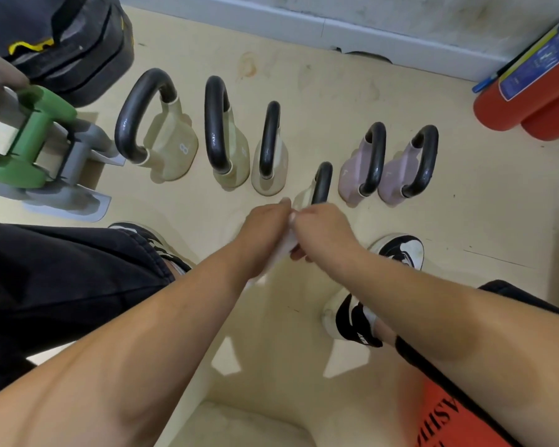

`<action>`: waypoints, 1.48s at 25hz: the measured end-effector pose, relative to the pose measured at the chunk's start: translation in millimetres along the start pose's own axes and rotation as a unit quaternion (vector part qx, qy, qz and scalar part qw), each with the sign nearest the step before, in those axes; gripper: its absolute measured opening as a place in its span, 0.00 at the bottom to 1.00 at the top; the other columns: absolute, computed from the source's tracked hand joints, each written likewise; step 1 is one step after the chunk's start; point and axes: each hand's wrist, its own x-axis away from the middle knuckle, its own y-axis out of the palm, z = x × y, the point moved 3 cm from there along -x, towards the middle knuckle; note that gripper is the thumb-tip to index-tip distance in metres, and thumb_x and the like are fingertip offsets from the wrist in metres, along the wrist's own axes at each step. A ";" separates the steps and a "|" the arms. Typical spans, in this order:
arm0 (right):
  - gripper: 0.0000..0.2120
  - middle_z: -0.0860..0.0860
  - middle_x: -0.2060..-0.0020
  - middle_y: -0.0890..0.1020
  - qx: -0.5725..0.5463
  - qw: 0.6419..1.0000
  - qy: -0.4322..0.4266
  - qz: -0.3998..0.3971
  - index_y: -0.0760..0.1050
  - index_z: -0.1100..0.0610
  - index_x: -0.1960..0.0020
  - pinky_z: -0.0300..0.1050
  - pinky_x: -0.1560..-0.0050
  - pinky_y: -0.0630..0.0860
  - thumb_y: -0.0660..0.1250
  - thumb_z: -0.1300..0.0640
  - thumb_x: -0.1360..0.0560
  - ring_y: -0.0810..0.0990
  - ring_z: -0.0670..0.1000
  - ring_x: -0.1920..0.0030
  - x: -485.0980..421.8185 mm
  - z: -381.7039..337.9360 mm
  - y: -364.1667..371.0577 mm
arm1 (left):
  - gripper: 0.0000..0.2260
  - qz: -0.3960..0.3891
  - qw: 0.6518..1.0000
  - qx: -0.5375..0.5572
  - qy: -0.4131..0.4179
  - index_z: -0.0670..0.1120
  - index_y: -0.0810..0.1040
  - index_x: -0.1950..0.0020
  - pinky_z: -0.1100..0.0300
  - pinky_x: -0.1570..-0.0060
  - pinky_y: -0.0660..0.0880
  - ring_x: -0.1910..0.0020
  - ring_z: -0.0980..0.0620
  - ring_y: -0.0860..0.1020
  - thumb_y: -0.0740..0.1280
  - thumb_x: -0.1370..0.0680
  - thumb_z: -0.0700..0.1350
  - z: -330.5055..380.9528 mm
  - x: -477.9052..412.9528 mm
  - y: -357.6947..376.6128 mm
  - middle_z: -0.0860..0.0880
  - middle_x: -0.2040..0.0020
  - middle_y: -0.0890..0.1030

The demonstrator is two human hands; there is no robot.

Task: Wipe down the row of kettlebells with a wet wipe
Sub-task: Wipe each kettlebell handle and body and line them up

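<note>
Several kettlebells stand in a row on the cream floor. From the left: a large beige kettlebell (168,146), a second beige kettlebell (229,146), a third beige kettlebell (270,156), a small beige kettlebell (320,185) set nearer to me, and two pink kettlebells (365,166) (407,169). All have black handles. My left hand (265,233) and my right hand (323,233) meet just in front of the small beige kettlebell. Both pinch a white wet wipe (288,246) held between them.
A green and grey dumbbell rack (33,150) stands at the left, a black bag (65,43) behind it. A red fire extinguisher (523,91) lies at the right by the wall. My black and white shoes (400,250) are on the floor near the hands.
</note>
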 end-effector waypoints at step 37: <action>0.18 0.58 0.49 0.86 -0.143 0.984 0.097 0.046 0.78 0.56 0.41 0.51 0.54 0.80 0.57 0.44 0.16 0.83 0.55 0.57 -102.1 20.0 -61.3 | 0.33 0.118 0.903 -0.392 0.129 0.48 0.45 0.19 0.53 0.46 0.71 0.35 0.43 0.71 0.59 0.19 0.39 -0.1 -9.8 80.6 0.45 0.29 0.68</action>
